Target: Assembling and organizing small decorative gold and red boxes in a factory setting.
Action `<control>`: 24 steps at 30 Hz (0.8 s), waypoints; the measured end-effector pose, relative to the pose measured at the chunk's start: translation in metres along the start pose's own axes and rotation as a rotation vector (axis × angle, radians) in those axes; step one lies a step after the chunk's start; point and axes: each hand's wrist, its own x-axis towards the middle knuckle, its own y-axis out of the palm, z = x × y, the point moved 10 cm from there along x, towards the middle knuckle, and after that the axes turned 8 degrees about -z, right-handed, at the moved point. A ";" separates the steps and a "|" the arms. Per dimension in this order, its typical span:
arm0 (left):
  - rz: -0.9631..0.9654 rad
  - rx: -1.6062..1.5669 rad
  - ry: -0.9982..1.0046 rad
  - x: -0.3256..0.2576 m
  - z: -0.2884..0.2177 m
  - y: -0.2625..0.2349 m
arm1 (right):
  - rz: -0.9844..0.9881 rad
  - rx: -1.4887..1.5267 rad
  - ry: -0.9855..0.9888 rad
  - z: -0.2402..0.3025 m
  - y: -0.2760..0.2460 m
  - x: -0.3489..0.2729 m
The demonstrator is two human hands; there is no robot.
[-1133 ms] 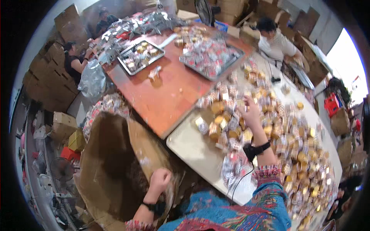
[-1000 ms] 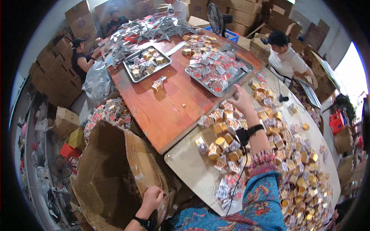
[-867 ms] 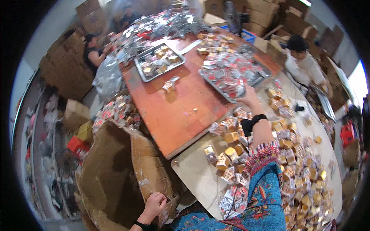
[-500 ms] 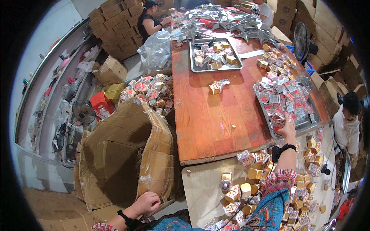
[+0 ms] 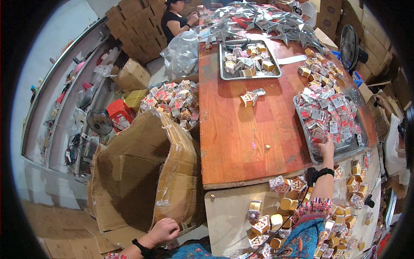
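My right hand [image 5: 326,150] reaches to the near left edge of a metal tray [image 5: 304,134]. Its fingers are closed on a red-and-white ornament in clear plastic wrap [image 5: 318,135], partly hidden by them. Many similar wrapped ornaments [image 5: 334,110] with tags fill the tray. Low on the left, my left hand [image 5: 166,228] lies at the near rim of a large open cardboard box [image 5: 177,172]; its fingers are curled and the palm side is hidden. Below my right forearm, gold-and-white house-shaped ornaments [image 5: 261,225], some wrapped, lie scattered on a pale board.
A second metal tray [image 5: 222,64] of ornaments and one lone ornament [image 5: 248,99] sit on the red-brown table [image 5: 233,142]. Silver stars [image 5: 258,21] pile up at its far end, with people on both sides. Wrapped ornaments [image 5: 172,99] fill another box behind the open one.
The whole view has shifted slightly right. My right hand stays at the tray's near left edge, and my left hand stays by the box. The person at far right has mostly left view.
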 end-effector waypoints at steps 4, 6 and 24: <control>0.008 -0.004 0.022 -0.001 -0.003 0.001 | -0.241 0.188 -0.062 -0.015 -0.016 0.007; 0.022 0.014 0.048 0.001 -0.009 0.000 | -0.252 0.209 -0.018 -0.021 -0.023 0.014; -0.050 -0.317 0.290 -0.030 -0.062 -0.016 | -0.417 1.053 -0.104 0.131 -0.255 -0.133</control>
